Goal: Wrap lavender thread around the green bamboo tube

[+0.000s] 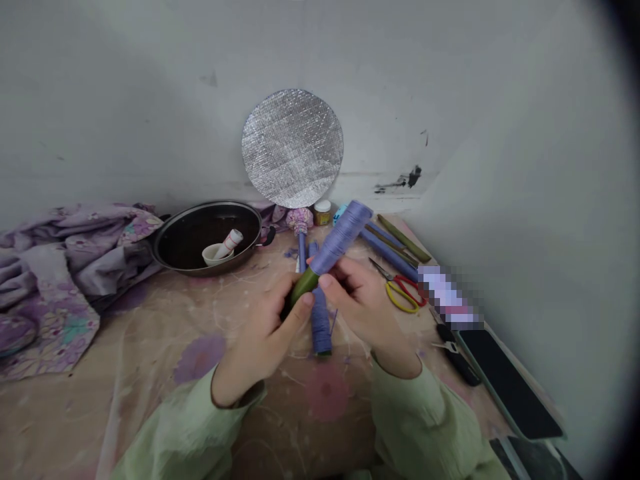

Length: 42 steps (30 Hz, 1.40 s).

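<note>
Both hands are closed on a cord-wound stick [344, 233], raised above the tabletop [150, 400] and tilted up to the right. The left hand [263, 337] grips the bare green end, apparently to steady it; the right hand [367, 303] supports it where winding begins, thumb in front and fingers behind, presumably to keep the cord tight. Forearms converge from below. A second wound stick [321, 327] lies beneath. Scissors [403, 293] rest to the right, seemingly within easy reach.
</note>
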### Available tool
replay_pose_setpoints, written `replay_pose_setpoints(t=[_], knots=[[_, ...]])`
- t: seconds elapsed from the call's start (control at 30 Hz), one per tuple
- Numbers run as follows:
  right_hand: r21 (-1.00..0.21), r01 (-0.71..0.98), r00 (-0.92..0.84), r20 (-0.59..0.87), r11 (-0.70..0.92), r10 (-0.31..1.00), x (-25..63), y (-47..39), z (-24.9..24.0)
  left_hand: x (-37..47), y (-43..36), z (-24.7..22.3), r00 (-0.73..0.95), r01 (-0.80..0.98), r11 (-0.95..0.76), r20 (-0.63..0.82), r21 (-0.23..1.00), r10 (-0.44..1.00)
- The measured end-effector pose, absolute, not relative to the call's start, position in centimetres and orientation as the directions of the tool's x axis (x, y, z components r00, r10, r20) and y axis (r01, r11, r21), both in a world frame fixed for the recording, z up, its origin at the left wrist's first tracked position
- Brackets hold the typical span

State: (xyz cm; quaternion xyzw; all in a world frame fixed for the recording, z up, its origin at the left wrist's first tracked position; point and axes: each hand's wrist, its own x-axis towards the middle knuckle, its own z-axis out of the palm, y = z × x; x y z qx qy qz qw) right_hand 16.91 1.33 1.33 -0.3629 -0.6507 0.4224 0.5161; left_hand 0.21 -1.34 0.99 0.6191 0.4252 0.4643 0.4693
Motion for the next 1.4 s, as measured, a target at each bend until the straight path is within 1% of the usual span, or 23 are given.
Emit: replay_pose_setpoints(t=[0.07, 0.2, 0.27, 0.43, 0.6, 0.73, 0.87, 0.97, 1.03, 1.13, 1.2, 1.3, 1.4], knots=[[-0.924, 0.045, -0.214, 0.363, 0.380, 0.907, 16.9, 1.3, 1.3, 0.1, -1.5, 1.0, 0.210, 0.093, -0.184, 0.162, 0.978, 0.964], [-0.917, 0.018, -0.202, 0.386, 0.398, 0.900, 17.1, 1.4, 1.2, 0.0, -1.5, 1.1, 0.257, -0.055, -0.056, 0.068, 0.997, 0.964], [-0.918, -0.009, -0.195, 0.390, 0.396, 0.900, 17.2, 1.6, 1.3, -0.1, -1.4, 1.3, 0.266, -0.110, -0.016, 0.044, 0.994, 0.963], [-0.927, -0.001, -0.202, 0.368, 0.376, 0.907, 17.3, 1.5, 2.0, -0.3, -1.2, 2.0, 0.262, -0.159, 0.007, 0.036, 0.987, 0.964], [-0.919, -0.037, -0.157, 0.393, 0.392, 0.906, 17.4, 1.3, 2.7, -0.3, -1.3, 2.1, 0.266, -0.188, 0.034, 0.017, 0.982, 0.964], [-0.930, -0.101, -0.133, 0.364, 0.353, 0.922, 17.4, 1.2, 2.5, -0.1, -1.2, 2.1, 0.227, -0.185, 0.009, 0.034, 0.983, 0.973], [-0.929, -0.166, -0.140, 0.355, 0.331, 0.925, 17.5, 1.3, 1.8, 0.0, -0.9, 1.8, 0.213, -0.166, -0.052, 0.087, 0.985, 0.973], [-0.933, -0.172, -0.127, 0.340, 0.317, 0.932, 17.5, 1.4, 1.7, -0.1, -0.8, 1.5, 0.192, -0.155, -0.081, 0.111, 0.985, 0.975], [-0.937, -0.157, -0.116, 0.332, 0.313, 0.936, 17.3, 1.3, 1.9, -0.2, -0.8, 1.6, 0.221, -0.192, -0.032, 0.075, 0.981, 0.972], [-0.935, -0.154, -0.126, 0.341, 0.321, 0.932, 17.1, 1.2, 2.4, -0.4, -1.1, 2.1, 0.358, -0.293, 0.122, -0.009, 0.948, 0.933], [-0.931, -0.168, -0.144, 0.347, 0.323, 0.927, 16.9, 1.1, 2.6, -0.5, -1.4, 2.5, 0.424, -0.345, 0.199, -0.037, 0.917, 0.905], [-0.929, -0.181, -0.158, 0.352, 0.324, 0.922, 16.9, 0.9, 2.7, -0.4, -1.7, 2.9, 0.461, -0.393, 0.255, -0.051, 0.883, 0.886], [-0.932, -0.173, -0.166, 0.345, 0.317, 0.924, 16.9, 0.8, 2.7, -0.2, -1.8, 3.0, 0.478, -0.421, 0.277, -0.048, 0.864, 0.877]])
